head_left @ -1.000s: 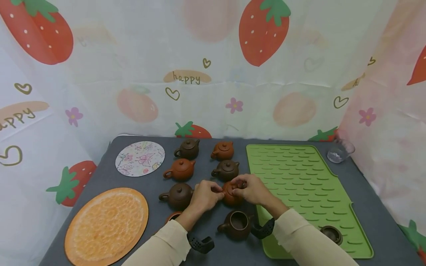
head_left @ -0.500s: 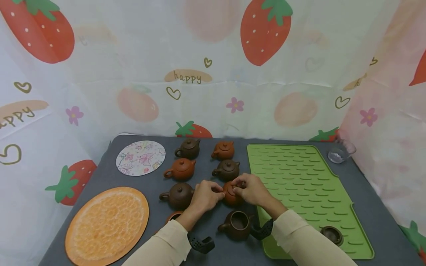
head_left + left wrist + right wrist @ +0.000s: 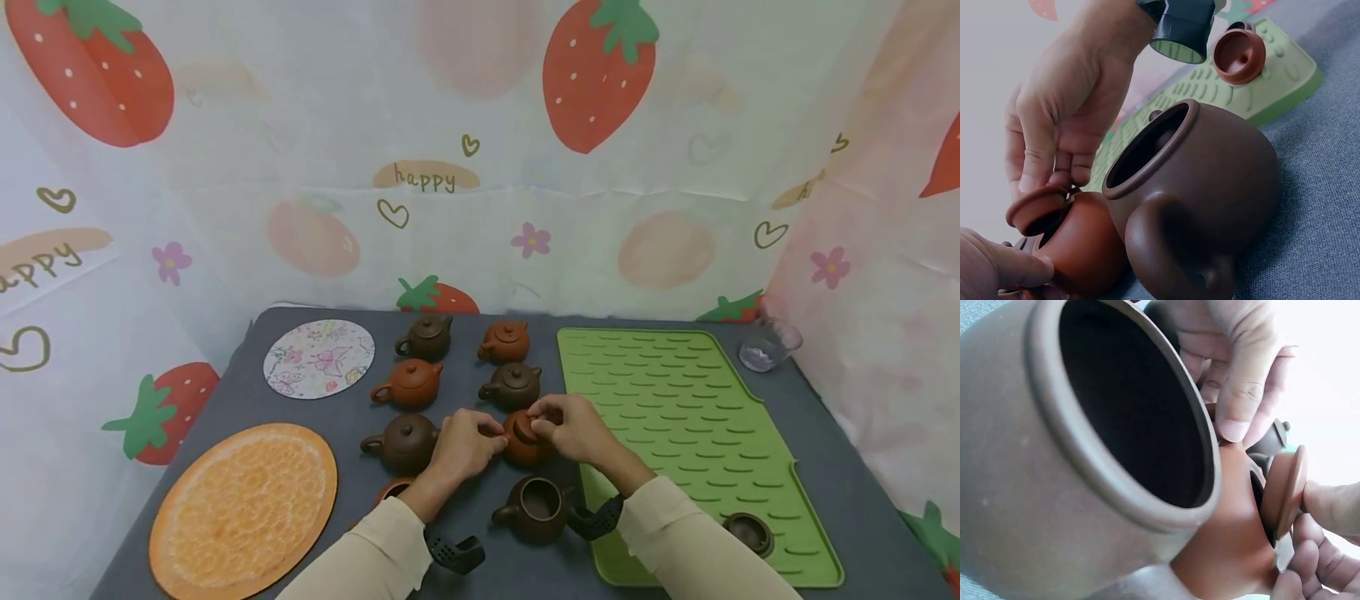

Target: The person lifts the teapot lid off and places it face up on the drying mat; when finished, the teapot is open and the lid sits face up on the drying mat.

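My left hand [image 3: 465, 446] pinches the handle side of a small red-brown teapot [image 3: 527, 450]. Above that pot, my right hand [image 3: 576, 429] pinches its lid [image 3: 1285, 494] between thumb and fingers. The lid is raised and tilted, and part of the pot's dark opening shows in the right wrist view. Nearer the body stands a dark brown teapot [image 3: 540, 504] without a lid, which looms large in both wrist views. An orange-brown pot [image 3: 393, 487] lies partly hidden under my left forearm.
Several lidded teapots stand in two columns, such as a dark one [image 3: 407, 443] at left. A green mat [image 3: 652, 417] at right bears an upturned dark lid [image 3: 750, 533] and a red lid [image 3: 1239, 56]. A glass pitcher [image 3: 768, 343] and round mats [image 3: 243, 508] flank them.
The right hand has tipped the lid up from the red-brown teapot, so a gap now shows beneath it. The left hand has stayed at the pot's handle side.
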A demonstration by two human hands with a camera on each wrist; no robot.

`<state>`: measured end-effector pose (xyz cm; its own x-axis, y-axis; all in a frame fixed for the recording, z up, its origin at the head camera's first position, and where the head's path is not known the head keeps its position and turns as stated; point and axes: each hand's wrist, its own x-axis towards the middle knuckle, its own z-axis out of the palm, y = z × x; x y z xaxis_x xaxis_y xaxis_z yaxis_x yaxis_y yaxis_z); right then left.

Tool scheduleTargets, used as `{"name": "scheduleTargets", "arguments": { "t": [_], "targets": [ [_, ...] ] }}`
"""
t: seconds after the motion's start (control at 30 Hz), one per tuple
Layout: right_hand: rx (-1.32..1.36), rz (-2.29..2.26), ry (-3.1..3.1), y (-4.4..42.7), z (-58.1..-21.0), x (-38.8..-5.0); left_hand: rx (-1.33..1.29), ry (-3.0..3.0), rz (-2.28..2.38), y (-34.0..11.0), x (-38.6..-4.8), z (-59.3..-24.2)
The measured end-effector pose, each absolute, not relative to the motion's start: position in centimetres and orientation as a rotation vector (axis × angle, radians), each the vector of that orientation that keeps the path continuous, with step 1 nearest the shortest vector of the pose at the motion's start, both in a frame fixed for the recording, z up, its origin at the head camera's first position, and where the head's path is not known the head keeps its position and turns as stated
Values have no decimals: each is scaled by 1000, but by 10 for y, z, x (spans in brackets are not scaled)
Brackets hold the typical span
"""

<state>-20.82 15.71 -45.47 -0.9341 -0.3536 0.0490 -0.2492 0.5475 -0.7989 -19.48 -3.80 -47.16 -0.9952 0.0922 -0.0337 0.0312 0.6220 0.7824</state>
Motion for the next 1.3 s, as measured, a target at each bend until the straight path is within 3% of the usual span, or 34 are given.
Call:
{"name": "scheduleTargets", "arguments": {
  "t": [0.47,0.73,1.3],
  "targets": [
    [-421,-1550,2503,163,-454,-208,100,2776,1332,-38,-195,-472],
    [-253,-1856,2153,165,-454,-208,111,2791,1320,-37,-194,-470],
    [-207,-2146,1501,170,-452,-210,115,2798,1300,-37,-193,-468]
  ]
}}
